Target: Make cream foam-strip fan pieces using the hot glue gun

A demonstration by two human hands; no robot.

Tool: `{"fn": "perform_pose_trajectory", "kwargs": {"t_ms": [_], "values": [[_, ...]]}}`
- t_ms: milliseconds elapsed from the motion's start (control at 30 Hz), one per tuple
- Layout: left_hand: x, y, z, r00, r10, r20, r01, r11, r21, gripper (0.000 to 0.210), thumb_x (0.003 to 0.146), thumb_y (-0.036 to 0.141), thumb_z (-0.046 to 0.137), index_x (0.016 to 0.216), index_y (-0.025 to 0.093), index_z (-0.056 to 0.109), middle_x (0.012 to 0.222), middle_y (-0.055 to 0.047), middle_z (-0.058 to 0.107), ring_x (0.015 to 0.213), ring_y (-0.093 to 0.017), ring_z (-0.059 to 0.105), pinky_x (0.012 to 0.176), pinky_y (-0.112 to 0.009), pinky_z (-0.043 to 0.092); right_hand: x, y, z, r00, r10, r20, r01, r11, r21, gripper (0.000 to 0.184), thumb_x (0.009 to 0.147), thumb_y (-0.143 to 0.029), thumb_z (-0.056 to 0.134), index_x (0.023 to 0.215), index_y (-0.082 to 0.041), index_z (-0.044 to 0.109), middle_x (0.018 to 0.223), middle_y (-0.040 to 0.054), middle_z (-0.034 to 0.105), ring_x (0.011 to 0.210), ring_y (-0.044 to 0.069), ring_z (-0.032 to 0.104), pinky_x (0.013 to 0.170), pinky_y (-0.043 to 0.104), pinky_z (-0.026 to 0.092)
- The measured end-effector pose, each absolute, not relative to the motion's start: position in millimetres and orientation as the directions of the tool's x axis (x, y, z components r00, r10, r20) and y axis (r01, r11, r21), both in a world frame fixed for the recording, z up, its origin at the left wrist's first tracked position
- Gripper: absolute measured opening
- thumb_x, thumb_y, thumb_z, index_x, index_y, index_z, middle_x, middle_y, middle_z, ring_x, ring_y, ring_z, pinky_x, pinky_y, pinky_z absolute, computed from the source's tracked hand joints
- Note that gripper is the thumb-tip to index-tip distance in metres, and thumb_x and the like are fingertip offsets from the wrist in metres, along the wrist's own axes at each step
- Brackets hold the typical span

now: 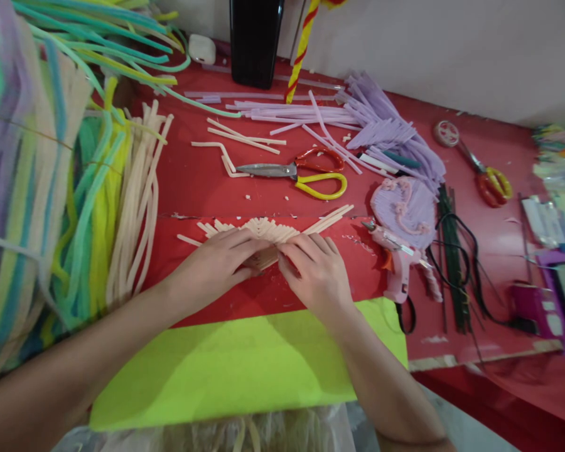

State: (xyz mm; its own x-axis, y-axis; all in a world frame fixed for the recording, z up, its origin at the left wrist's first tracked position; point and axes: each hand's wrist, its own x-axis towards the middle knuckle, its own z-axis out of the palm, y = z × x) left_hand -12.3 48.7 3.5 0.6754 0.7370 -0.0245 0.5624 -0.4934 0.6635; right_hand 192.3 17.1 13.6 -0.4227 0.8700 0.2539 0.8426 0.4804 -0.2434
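Many cream stems [266,231] jut beyond left grip [221,258] — and right grip [317,270].

Cream strips [266,230]: partly hidden behind the fingers [311,247]
Black device [257,44]: top cut off
Multicoloured bundle [22,163]: cut off at left
Far-right packets [562,164]: blurred, cut off

The red tabletop [198,198] is scuffed, with a seam running across it. Rowed cream stems [274,232] lie near its middle, partly hidden. Beyond them are scissors [289,170] with one red and one yellow handle, loose cream stems [263,140] and a pile of lilac stems [390,119]. To the right, a pink glue gun [398,276] lies against a round lilac piece [388,210], near dark green stems [453,270]. Farther right lie a tape roll [446,134] and, just beside it, a second pair of scissors [481,168]. A yellow-green sheet [245,358] covers part of the near edge.
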Motion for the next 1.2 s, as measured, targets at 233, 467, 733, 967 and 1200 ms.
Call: {"fn": "perform_pose_trajectory", "kwargs": {"t_ms": [233, 467, 733, 967, 1200], "values": [[-13.2, 47.8, 1.9, 0.662, 0.749, -0.033, 0.574, -0.478, 0.664, 0.036, 0.085, 0.018, 0.057, 0.121, 0.021, 0.056, 0.116, -0.006, 0.061, 0.106, -0.021, 0.057, 0.095, -0.038, 0.045, 192.9, 17.3, 13.7, -0.405, 0.873, 0.27, 0.849, 0.469, -0.244, 0.012, 0.089, -0.016, 0.052, 0.089, -0.02, 0.064, 0.089, 0.0036, 0.066, 0.083, 0.018, 0.055, 0.072, 0.031, 0.038], [-14.2, 46.8, 0.4, 0.655, 0.755, -0.021, 0.571, -0.477, 0.668, 0.033, 0.088, 0.025, 0.056, 0.121, 0.021, 0.056, 0.111, -0.007, 0.062, 0.103, -0.021, 0.058, 0.091, -0.036, 0.047, 204.4, 21.1, 17.8, -0.244, 0.914, 0.323, 0.863, 0.357, -0.358, 0.011, 0.089, -0.018, 0.053, 0.089, -0.02, 0.064, 0.085, 0.004, 0.066, 0.082, 0.018, 0.059, 0.075, 0.032, 0.043], [-14.4, 46.9, 3.8, 0.662, 0.749, -0.026, 0.571, -0.482, 0.665, 0.03, 0.091, 0.031, 0.052, 0.119, 0.022, 0.058, 0.109, -0.007, 0.062, 0.098, -0.02, 0.057, 0.089, -0.036, 0.046, 227.7, 28.6, 21.5, -0.014, 0.938, 0.346, 0.82, 0.209, -0.533, 0.012, 0.091, -0.022, 0.052, 0.09, -0.022, 0.064, 0.087, 0.0044, 0.067, 0.082, 0.017, 0.062, 0.078, 0.033, 0.048], [-14.6, 47.3, 3.4, 0.662, 0.748, -0.046, 0.577, -0.469, 0.669, 0.03, 0.09, 0.032, 0.052, 0.118, 0.022, 0.058, 0.111, -0.007, 0.062, 0.1, -0.021, 0.057, 0.091, -0.037, 0.045, 225.1, 27.4, 20.6, -0.089, 0.978, 0.188, 0.756, 0.189, -0.626, 0.01, 0.088, -0.023, 0.056, 0.091, -0.022, 0.066, 0.088, 0.0037, 0.066, 0.08, 0.016, 0.062, 0.074, 0.031, 0.05], [-13.6, 47.7, 4.6, 0.662, 0.748, -0.055, 0.58, -0.464, 0.67, 0.03, 0.09, 0.031, 0.052, 0.118, 0.021, 0.057, 0.111, -0.007, 0.062, 0.101, -0.021, 0.057, 0.09, -0.037, 0.046, 221.0, 26.6, 19.2, -0.166, 0.975, 0.15, 0.735, 0.224, -0.64, 0.008, 0.085, -0.021, 0.061, 0.092, -0.022, 0.066, 0.089, 0.004, 0.065, 0.084, 0.017, 0.062, 0.079, 0.031, 0.05]]}}
